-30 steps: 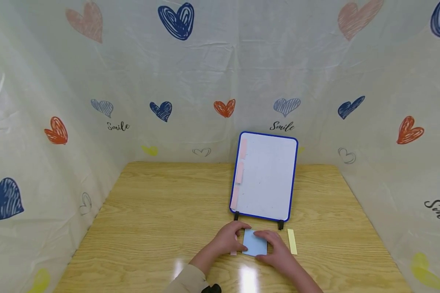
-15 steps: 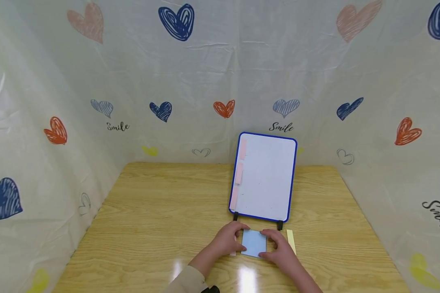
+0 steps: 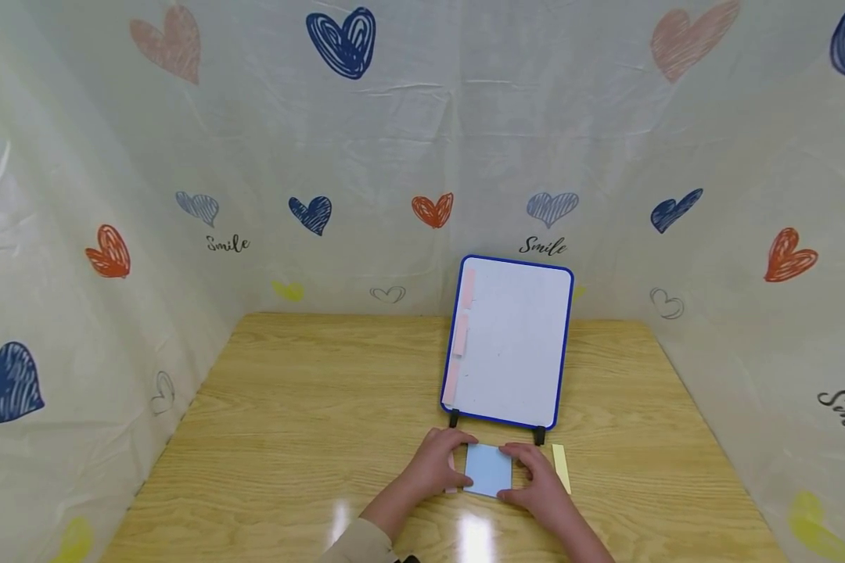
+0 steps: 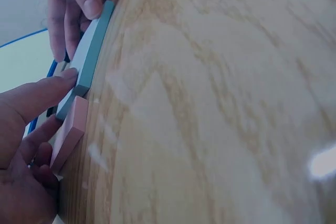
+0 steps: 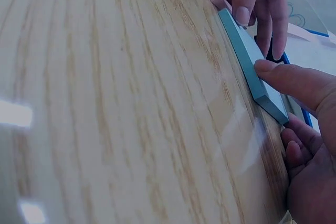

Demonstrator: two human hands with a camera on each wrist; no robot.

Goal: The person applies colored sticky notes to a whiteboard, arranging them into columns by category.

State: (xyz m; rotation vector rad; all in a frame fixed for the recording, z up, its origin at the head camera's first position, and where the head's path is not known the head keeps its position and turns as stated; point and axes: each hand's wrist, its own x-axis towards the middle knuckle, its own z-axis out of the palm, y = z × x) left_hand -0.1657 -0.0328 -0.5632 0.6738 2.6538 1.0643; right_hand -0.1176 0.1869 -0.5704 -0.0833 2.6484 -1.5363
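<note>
A square pad of light blue sticky notes (image 3: 488,471) lies on the table in front of the small whiteboard. My left hand (image 3: 429,464) holds its left side, thumb at the near corner and forefinger at the far one. Gripping the right side the same way is my right hand (image 3: 544,483). Both wrist views show the pad's thick teal edge, with the thumbs on its top near the rim. A narrow pink sticky note pad (image 4: 71,129) lies beside its left end, partly hidden under my left hand. To the right of my right hand is a narrow yellow sticky note pad (image 3: 562,467).
The blue-framed whiteboard (image 3: 510,344) leans back on black feet (image 3: 539,435) just beyond the hands. Several pink note strips (image 3: 461,335) run down its left edge. A heart-printed curtain (image 3: 394,141) surrounds the wooden table (image 3: 310,391) at the back and sides.
My right thumb and forefinger have drawn back from over the blue pad to its right edge, so more of its face shows. The left hand has hardly moved.
</note>
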